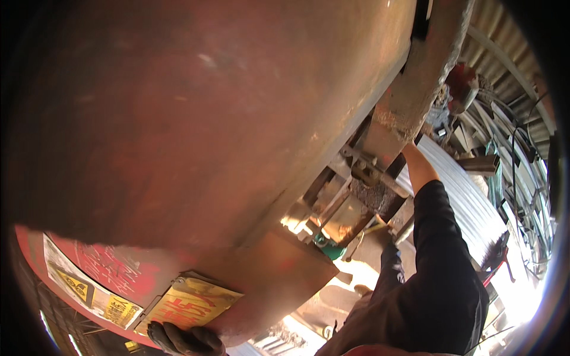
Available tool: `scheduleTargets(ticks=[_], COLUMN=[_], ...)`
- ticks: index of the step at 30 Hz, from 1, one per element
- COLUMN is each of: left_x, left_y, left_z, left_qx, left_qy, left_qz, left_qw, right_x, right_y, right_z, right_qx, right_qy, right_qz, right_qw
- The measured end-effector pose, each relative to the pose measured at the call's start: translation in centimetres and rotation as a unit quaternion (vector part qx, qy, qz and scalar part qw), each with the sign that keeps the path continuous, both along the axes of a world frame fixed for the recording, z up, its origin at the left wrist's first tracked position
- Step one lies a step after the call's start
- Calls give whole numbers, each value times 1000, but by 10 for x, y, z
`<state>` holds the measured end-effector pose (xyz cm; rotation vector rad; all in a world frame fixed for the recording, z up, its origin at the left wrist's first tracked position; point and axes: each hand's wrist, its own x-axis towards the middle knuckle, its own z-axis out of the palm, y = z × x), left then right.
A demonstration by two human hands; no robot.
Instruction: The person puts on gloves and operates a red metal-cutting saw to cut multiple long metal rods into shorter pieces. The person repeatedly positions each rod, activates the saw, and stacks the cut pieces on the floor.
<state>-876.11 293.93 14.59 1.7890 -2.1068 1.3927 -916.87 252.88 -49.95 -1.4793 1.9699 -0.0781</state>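
A large, rusty red metal body [196,118] fills the upper left, close in front of me. My left hand [184,339], in a dark glove, rests at the lower edge of a yellow plate [189,301] with red markings; its fingers look apart and hold nothing I can see. My right arm, in a black sleeve [439,219], reaches up along the machine's right side. The bare wrist of my right hand [418,161] shows, but its fingers are hidden behind a thick steel edge [389,118]. Left of this wrist sits a dark, dirty mechanism [371,178] with bolts and brackets.
Yellow warning labels [77,286] line the red curved rim at lower left. A green part [331,248] lies under the machine body. Corrugated sheet metal [460,196], a square steel tube [480,164] and piled metal strips [522,172] are at right. A dark brush [496,252] stands near the sheet.
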Motion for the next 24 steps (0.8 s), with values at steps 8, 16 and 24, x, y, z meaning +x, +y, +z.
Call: scheduleTargets(ticks=[8,16,24], left_x=[9,9,11], left_y=[10,7,20], left_z=[0,3,12], left_qx=[15,9,-31], left_qy=[-9,45,94], left_qz=[41,-6,-102], left_qw=[999,999,990], right_x=[38,28,10], right_y=[37,150,297], right_z=[60,128,188], right_qx=[107,279,323], right_qy=[-357,-566,-538], right_qz=[-39,-171,-229], right_qw=[927,756,744])
